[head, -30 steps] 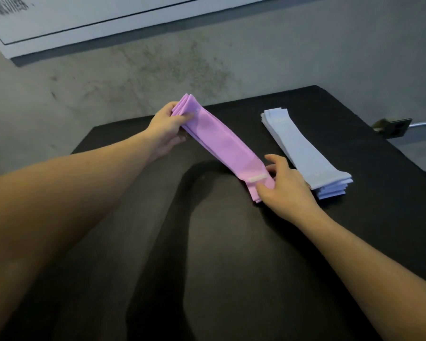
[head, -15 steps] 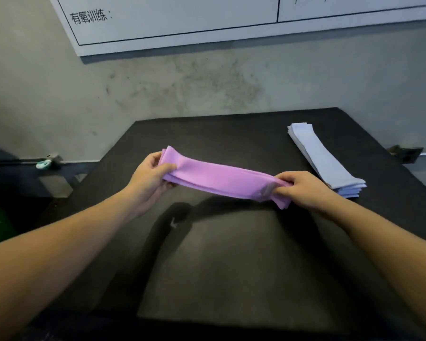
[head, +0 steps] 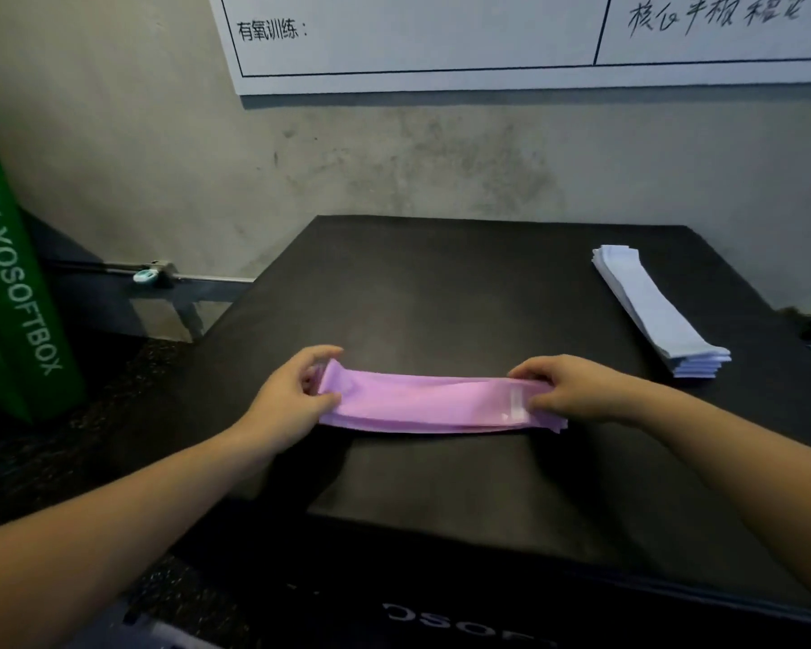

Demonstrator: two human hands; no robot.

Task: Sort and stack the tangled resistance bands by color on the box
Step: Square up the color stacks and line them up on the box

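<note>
I am holding a flat stack of pink-purple elastic resistance bands [head: 422, 405] by both ends, in the lower middle of the frame. My left hand [head: 291, 395] is gripping the left end of this stack, with the thumb on top and the fingers curled around the edge. My right hand [head: 577, 388] is pinching the right end, with the fingertips [head: 525, 374] curling over the far edge, just beside a small pale label [head: 516, 407] on the top band. The stack is lying crosswise, nearly level, over the front half of the black padded box [head: 464, 292]; I cannot tell whether its underside is touching the box surface.

A second flat stack of pale blue-white elastic resistance bands [head: 651, 306] is resting on the box at the right of the frame, well apart from the pink-purple stack, running diagonally from the far edge toward the near right.

A green padded box with white lettering [head: 5, 283] is standing at the left edge of the frame. A white printed wall chart with black lines and characters [head: 488, 35] is hanging on the grey concrete wall [head: 394, 156] across the top of the frame.
</note>
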